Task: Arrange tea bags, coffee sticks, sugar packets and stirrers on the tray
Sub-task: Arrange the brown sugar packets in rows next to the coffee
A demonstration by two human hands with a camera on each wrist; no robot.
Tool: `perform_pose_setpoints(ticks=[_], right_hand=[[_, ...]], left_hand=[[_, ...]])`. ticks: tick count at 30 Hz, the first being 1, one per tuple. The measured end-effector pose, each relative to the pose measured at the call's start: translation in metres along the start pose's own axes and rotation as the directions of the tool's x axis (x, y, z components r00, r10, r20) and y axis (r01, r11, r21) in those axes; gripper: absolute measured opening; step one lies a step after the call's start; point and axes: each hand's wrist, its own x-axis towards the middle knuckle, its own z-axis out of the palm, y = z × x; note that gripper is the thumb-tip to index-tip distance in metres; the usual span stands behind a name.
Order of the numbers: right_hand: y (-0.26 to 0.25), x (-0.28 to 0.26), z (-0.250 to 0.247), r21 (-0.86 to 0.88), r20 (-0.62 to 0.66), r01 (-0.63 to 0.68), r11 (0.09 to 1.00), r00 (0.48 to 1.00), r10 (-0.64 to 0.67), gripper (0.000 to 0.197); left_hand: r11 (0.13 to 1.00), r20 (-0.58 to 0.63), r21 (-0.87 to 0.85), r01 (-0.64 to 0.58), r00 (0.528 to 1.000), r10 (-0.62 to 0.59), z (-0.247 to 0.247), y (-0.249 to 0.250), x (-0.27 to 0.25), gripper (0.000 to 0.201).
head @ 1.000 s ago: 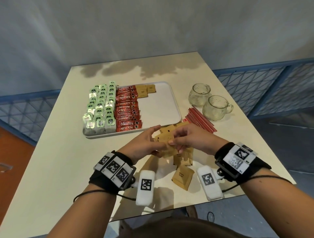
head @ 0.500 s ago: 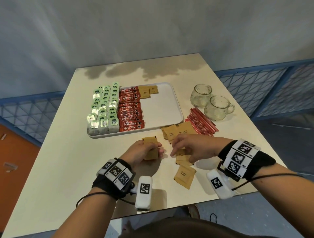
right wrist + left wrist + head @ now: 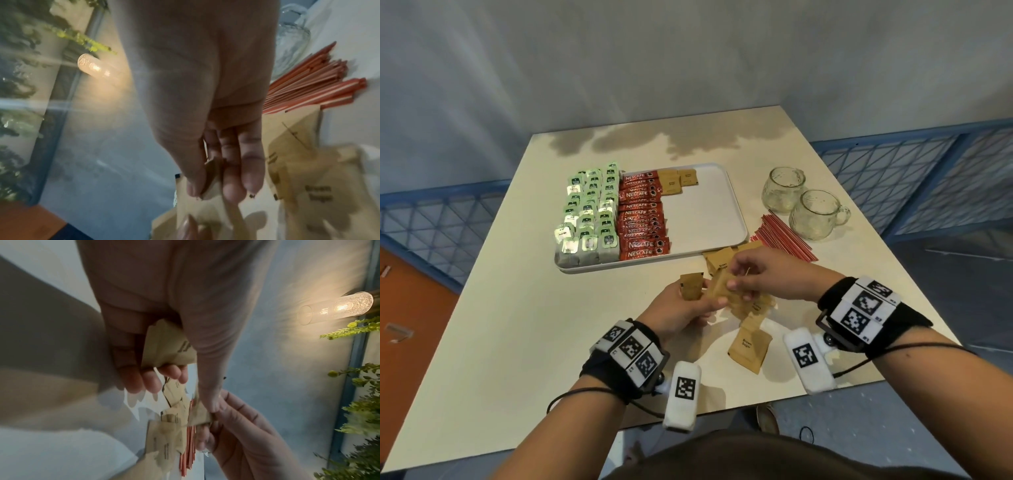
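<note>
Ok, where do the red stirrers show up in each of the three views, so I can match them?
Head: the red stirrers lie on the table right of the tray, in front of the glass mugs.
Left wrist: low centre, behind the sugar packets.
Right wrist: upper right, fanned out beside a mug.
Shared landmark: the loose brown sugar packets next to them.

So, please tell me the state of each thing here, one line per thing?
Tray: partly filled, right part bare.
Tea bags: in rows on tray.
Coffee sticks: stacked on tray.
Sugar packets: mostly loose on table.
Stirrers: on table.
Left hand: holds packets.
Right hand: pinches one packet.
Glass mugs: upright, empty.
</note>
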Motion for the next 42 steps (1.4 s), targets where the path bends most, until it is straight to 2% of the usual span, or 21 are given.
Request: perform_pose_setpoints(ticks=[2,3,6,7,9,12,16,20,25,28,31,35,42], right_hand=[[-0.004,-0.005,0.006,0.179,0.057,-0.026,0.983,0.998,0.016,0.015],[-0.004,-0.007,0.008,0.209,0.069,-0.042,0.977,0.997,0.028,0.019],[0.003,-0.011,0.012,0.172,0.116,-0.093,0.981,0.991,0.073,0.032],[0.005,-0.013,0.013,0.112,0.153,-0.1,0.989,0.985,0.082,0.037],[0.007,-0.019,0.016,-0.118,0.224,-0.072,0.99,0.97,0.098,0.045],[0.007,-0.023,0.022,-0.43,0.282,0.042,0.902,0.955,0.09,0.054],[0.008,-0.015,0.031,-0.527,0.255,0.088,0.846,0.965,0.059,0.047],[0.011,-0.003,0.035,-0.505,0.178,0.05,0.862,0.983,0.048,0.034],[-0.006,0.013,0.028,-0.352,0.151,0.046,0.935,0.989,0.008,0.017],[-0.027,0.026,0.021,-0.242,0.113,0.044,0.969,0.993,-0.017,0.015],[-0.046,0.04,0.018,-0.107,0.17,0.019,0.994,0.985,0.0,0.014],[-0.066,0.059,0.016,-0.154,0.19,0.024,0.988,0.982,0.006,0.022],[-0.086,0.09,0.014,-0.137,0.237,-0.015,0.99,0.97,0.047,0.024]], left_hand=[[1.0,-0.008,-0.025,-0.016,1.0,0.016,0.004,0.0,0.0,0.031],[0.999,-0.014,-0.044,-0.014,1.0,0.013,0.006,0.0,-0.001,0.027],[0.998,-0.053,-0.066,0.021,0.998,-0.025,0.004,-0.002,-0.001,0.021],[0.997,-0.074,-0.068,0.032,0.997,-0.037,0.002,-0.002,-0.001,0.019],[0.994,-0.116,-0.099,0.033,0.992,-0.044,-0.001,0.001,-0.002,0.013],[0.984,-0.13,-0.172,0.055,0.989,-0.078,-0.005,0.005,0.0,0.017],[0.963,-0.144,-0.241,0.119,0.977,-0.157,-0.009,0.009,0.002,0.02],[0.968,-0.136,-0.206,0.143,0.975,-0.173,-0.017,0.008,0.001,0.024],[0.975,-0.13,-0.198,0.104,0.983,-0.131,-0.032,0.007,-0.001,0.013],[0.984,-0.121,-0.153,0.094,0.986,-0.113,-0.043,0.01,-0.003,0.014],[0.983,-0.129,-0.156,0.093,0.985,-0.114,-0.056,0.015,-0.004,0.021],[0.98,-0.144,-0.184,0.08,0.984,-0.108,-0.081,0.025,-0.002,0.024],[0.988,-0.046,-0.143,0.064,0.996,-0.071,-0.105,0.038,0.002,0.022]])
